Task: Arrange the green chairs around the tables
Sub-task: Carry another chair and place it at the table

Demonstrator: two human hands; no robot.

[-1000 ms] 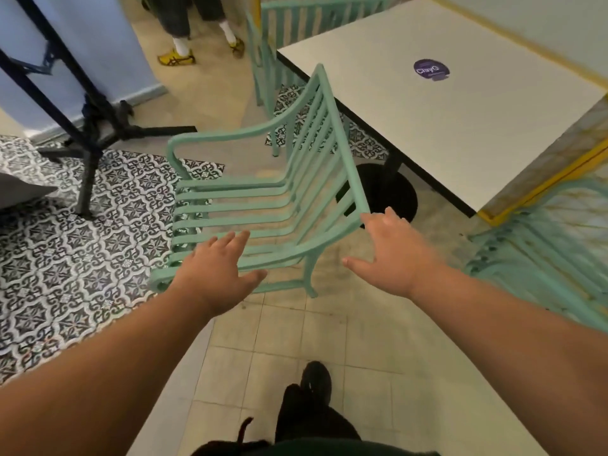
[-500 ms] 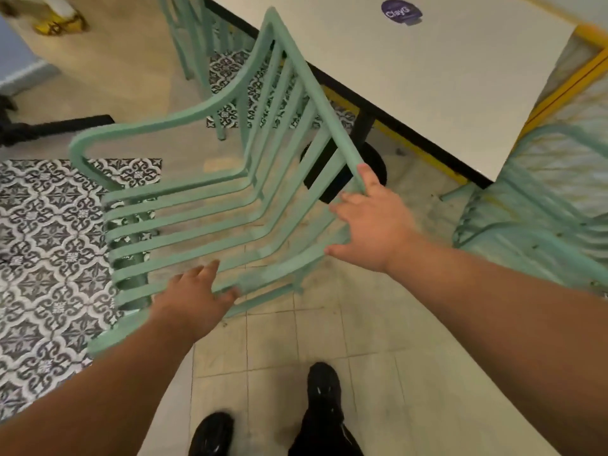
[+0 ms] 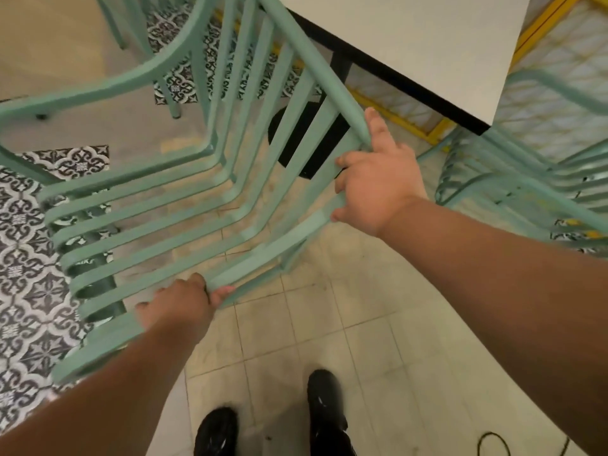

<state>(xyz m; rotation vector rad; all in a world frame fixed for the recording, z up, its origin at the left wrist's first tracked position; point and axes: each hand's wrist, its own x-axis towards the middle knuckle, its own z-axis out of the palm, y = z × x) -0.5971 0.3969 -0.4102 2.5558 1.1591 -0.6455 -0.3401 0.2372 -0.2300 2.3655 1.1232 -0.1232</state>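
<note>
A mint-green slatted chair (image 3: pixel 184 205) fills the left and middle of the head view, its backrest toward the white table (image 3: pixel 414 41) at the top right. My left hand (image 3: pixel 184 301) is closed around the chair's near armrest rail. My right hand (image 3: pixel 375 179) grips the corner where the backrest's top rail meets that armrest. The chair stands close in front of me, its back almost against the table's black edge. The chair's legs are mostly hidden under the seat.
A second green chair (image 3: pixel 533 179) stands at the right beside the table corner. Legs of another green chair (image 3: pixel 131 28) show at the top left. The table's black round base (image 3: pixel 302 139) sits behind the backrest. My black shoes (image 3: pixel 273 419) are below on beige tiles; patterned tiles lie left.
Both hands went from hovering open over the chair to closing on its armrest and backrest corner. The view has moved closer to the chair and table.
</note>
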